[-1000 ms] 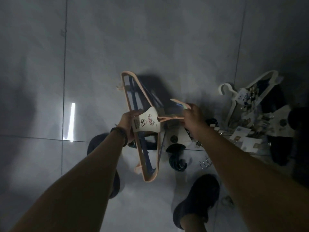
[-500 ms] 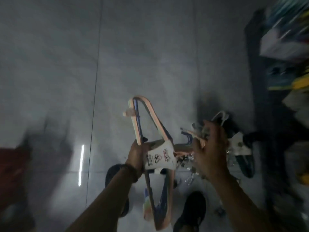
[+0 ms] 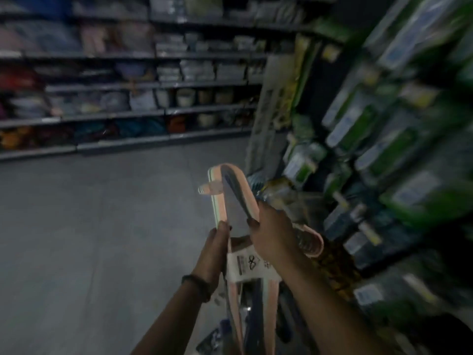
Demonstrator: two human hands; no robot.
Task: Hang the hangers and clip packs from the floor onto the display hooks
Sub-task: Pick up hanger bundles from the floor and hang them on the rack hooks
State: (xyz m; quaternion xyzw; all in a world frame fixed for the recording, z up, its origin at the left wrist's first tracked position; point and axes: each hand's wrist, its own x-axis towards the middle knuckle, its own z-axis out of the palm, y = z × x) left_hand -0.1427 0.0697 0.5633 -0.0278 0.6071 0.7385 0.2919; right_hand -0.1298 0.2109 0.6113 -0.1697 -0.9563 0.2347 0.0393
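One hanger pack (image 3: 239,194) upright | left grip (image 3: 214,248), right grip (image 3: 271,237) both clamped on it

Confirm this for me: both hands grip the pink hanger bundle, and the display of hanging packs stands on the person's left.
Wrong side. The head view shows the display of hanging packs on the person's right, not the left. The left hand and right hand do both grip the pink hanger bundle.

Grey tiled floor (image 3: 89,239) meets stocked back shelves (image 3: 163,112); blurred green packs (image 3: 384,139) hang on the right display (image 3: 329,83).
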